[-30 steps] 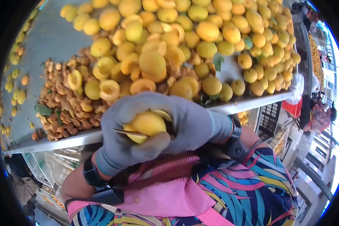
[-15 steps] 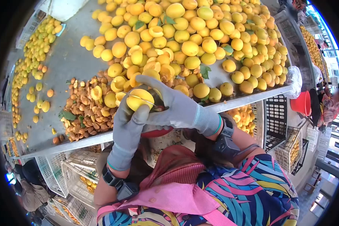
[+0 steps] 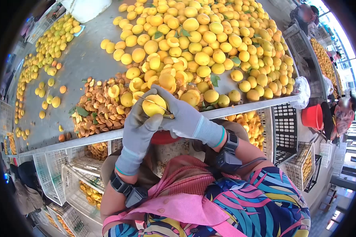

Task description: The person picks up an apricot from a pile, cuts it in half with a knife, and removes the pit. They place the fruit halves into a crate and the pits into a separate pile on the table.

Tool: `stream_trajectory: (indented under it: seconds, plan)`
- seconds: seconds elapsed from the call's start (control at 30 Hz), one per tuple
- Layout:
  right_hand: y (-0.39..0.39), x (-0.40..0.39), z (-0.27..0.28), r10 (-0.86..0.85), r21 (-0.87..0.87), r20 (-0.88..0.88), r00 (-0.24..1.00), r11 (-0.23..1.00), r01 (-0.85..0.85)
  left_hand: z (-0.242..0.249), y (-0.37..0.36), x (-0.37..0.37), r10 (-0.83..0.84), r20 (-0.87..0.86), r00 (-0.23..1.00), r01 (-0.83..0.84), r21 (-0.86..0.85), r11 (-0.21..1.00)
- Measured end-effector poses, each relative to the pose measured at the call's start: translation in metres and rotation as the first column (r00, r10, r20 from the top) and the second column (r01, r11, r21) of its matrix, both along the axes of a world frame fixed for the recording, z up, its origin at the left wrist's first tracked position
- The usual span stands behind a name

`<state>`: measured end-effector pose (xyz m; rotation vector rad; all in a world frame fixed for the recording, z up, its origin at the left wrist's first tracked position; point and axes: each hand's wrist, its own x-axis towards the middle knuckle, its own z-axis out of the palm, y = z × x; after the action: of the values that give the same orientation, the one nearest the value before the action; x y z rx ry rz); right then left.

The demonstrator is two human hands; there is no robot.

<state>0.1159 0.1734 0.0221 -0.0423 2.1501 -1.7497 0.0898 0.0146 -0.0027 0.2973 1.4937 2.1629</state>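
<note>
Gloved in grey, my left hand [image 3: 139,125] is closed around a yellow apricot [image 3: 152,107], its thumb below the fruit. My right hand [image 3: 182,117], in a matching glove, is closed at the fruit's right side. A thin-bladed knife [image 3: 159,105] crosses the apricot's face, and its near end runs into my right fingers; the grip itself is mostly hidden. Both hands are just above the table's front edge. Behind them lie split apricot halves [image 3: 167,81], with a heap of brown pits [image 3: 101,106] to the left.
Whole apricots [image 3: 209,37] cover much of the metal table [image 3: 89,51], whose raised rim [image 3: 241,110] runs before me. Crates of halves [image 3: 247,124] stand beneath. A black crate [image 3: 285,132], a red bucket [image 3: 312,117] and a seated person [image 3: 344,114] are to the right.
The view has shifted slightly. The apricot has turned a little in my hands, and my right fingers have drawn down from over its top. Both hands still hold on.
</note>
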Motion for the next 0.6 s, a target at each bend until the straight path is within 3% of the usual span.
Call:
stream_trajectory:
  seconds: [0.1,0.17,0.3,0.37,0.4,0.43,0.5,0.6]
  plan:
    - [-0.004,0.0,-0.003,-0.021,0.045,-0.04,0.999,0.999,0.023,-0.001,-0.001,-0.001,0.027,0.116,0.993,-0.033,0.042,0.999]
    - [-0.005,-0.001,0.0,-0.039,-0.028,0.122,0.992,0.999,0.042,-0.005,-0.001,-0.005,0.025,0.17,0.985,-0.032,0.035,0.999]
    - [0.003,0.001,0.007,-0.097,-0.051,0.127,0.987,0.993,0.104,-0.011,-0.001,-0.011,-0.02,0.257,0.966,-0.013,0.128,0.992]
    - [0.013,0.003,0.006,-0.239,-0.228,0.142,0.961,0.936,0.267,-0.01,0.0,-0.013,-0.028,0.314,0.949,-0.025,0.163,0.986]
    - [0.017,0.0,0.009,-0.345,-0.257,0.062,0.936,0.901,0.349,-0.013,0.001,-0.014,-0.004,0.362,0.932,-0.074,0.202,0.977]
    - [0.021,0.0,0.015,-0.348,-0.258,0.053,0.936,0.901,0.349,-0.017,0.001,-0.016,0.016,0.41,0.912,-0.123,0.236,0.964]
    - [0.026,0.0,0.036,-0.549,-0.53,-0.067,0.833,0.727,0.436,-0.016,0.001,-0.019,-0.054,0.382,0.923,-0.071,0.306,0.949]
    - [0.019,0.003,0.079,-0.688,-0.599,-0.24,0.685,0.66,0.453,-0.005,0.007,-0.01,-0.154,0.353,0.923,0.017,0.361,0.932]
